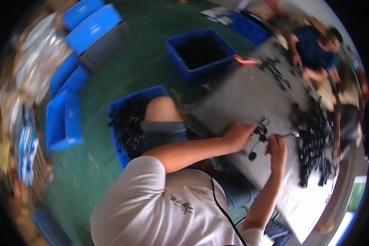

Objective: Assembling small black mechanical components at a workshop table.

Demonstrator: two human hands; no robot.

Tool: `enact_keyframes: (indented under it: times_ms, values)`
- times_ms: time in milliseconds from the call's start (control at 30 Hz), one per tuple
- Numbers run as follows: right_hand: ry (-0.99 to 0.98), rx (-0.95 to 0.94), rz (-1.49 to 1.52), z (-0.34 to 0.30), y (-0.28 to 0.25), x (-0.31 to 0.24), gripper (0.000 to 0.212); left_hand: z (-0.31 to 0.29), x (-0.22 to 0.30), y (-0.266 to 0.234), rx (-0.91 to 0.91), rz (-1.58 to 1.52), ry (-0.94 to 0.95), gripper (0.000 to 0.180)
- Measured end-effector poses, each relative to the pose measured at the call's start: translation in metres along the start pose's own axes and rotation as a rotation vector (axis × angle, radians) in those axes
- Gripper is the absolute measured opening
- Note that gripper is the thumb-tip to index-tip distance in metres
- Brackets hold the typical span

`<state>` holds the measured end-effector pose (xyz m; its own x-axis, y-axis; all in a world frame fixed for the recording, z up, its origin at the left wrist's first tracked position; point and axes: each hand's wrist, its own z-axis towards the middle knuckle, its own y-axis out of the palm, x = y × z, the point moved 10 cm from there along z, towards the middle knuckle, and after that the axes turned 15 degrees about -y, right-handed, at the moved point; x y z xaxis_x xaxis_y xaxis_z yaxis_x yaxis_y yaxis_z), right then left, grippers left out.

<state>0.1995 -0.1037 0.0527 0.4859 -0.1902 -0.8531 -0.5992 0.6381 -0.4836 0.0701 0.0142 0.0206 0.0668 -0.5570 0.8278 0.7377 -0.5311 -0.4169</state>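
Over the grey table (227,96), my left hand (238,137) is closed on a small black part (261,129) with a light-coloured end. My right hand (277,146) is closed just to its right, its fingers pinched. A thin dark rod with a shiny end (294,132) sticks out to the right of those fingers, apparently held in them. Below the black part is a small round black piece (252,156), seemingly joined to it by a thin line. Blur hides the exact kind of these parts and where the fingertips touch.
A heap of black parts (315,143) covers the table's right side. Thin black pieces (276,74) and a red-yellow item (246,60) lie farther up. Blue bins of black parts (162,91) (172,53) stand left. A co-worker (317,51) sits across; another person (348,125) is at right.
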Motion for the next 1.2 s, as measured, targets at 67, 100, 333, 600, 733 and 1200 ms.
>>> enact_keyframes:
  times_ms: [67,100,333,600,733,1200]
  values:
    - [-0.176,-0.003,-0.084,0.001,0.003,-0.021,0.017,-0.003,-0.019,-0.002,-0.011,-0.062,-0.133,0.031]
    - [-0.273,0.040,-0.060,0.001,0.001,-0.029,0.017,-0.005,-0.031,-0.011,0.014,-0.152,-0.193,0.031]
    - [-0.471,0.099,-0.553,0.010,-0.044,-0.001,0.030,-0.080,-0.076,-0.286,0.662,0.130,-0.297,0.031]
    - [-0.122,-0.057,-1.051,-0.007,-0.127,0.141,0.039,-0.330,-0.255,-0.395,0.812,0.591,-0.928,0.042]
    - [-0.150,-0.095,-1.143,-0.011,-0.141,0.147,0.035,-0.407,-0.322,-0.343,0.563,0.578,-1.189,0.040]
    - [-0.049,0.152,-1.040,-0.108,-0.235,0.192,0.020,-0.302,-0.382,-0.301,0.561,-0.144,-0.992,0.041]
